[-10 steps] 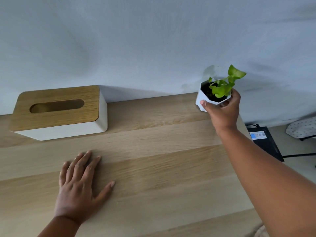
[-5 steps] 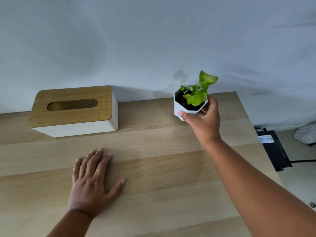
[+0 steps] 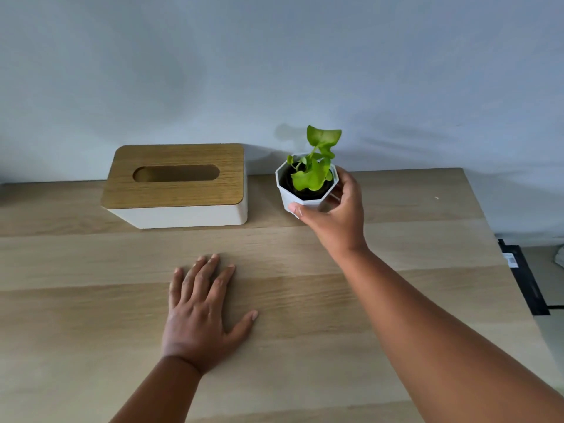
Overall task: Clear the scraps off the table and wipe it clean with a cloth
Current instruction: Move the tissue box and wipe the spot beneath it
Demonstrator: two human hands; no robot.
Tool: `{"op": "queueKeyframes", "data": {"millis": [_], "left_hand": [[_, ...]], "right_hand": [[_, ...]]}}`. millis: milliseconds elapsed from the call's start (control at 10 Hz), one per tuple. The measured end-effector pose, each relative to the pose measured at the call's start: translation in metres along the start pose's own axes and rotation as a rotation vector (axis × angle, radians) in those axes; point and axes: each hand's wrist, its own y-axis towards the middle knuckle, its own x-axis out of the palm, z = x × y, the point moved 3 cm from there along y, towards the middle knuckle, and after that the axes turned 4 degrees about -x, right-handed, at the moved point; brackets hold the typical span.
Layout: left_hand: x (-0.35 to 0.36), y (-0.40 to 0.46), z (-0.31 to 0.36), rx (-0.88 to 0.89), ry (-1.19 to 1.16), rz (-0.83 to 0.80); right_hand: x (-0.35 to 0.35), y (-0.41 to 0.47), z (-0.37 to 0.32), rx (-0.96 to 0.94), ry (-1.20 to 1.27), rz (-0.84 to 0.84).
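Seen from above, looking down at a light wooden table [image 3: 91, 346] set against a pale grey-blue wall [image 3: 274, 56]. Near the middle, left hand [image 3: 198, 315] lying palm-down on the bare wood, fingers straight and slightly spread, gripping nothing. Further back and to the right, right hand [image 3: 335, 215] curled round a small white faceted plant pot [image 3: 305, 196], thumb on the near face, fingers wrapped behind the far side and mostly hidden. Pot upright, holding dark soil and a few bright green leaves. Pot base covered by the hand, so impossible to tell whether resting on the wood or held just above it. Just left of the pot, apart from it, a white tissue box [image 3: 180, 213] with a wooden lid and an oval slot; slot interior in shadow, contents not visible. Far right on the tabletop, one tiny pale speck [image 3: 436, 197], too small to identify. No cloth anywhere in view. Beyond the right table edge, lower down, a black flat object [image 3: 525, 285] with a small label, partly cut off by the frame. Both forearms cropped at the bottom edge.
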Motion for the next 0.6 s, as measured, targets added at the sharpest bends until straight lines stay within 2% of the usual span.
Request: {"op": "queueKeyframes", "data": {"millis": [600], "left_hand": [[0.003, 0.001, -0.002, 0.005, -0.018, 0.018]], "right_hand": [[0.059, 0.004, 0.005, 0.024, 0.021, -0.028]]}}
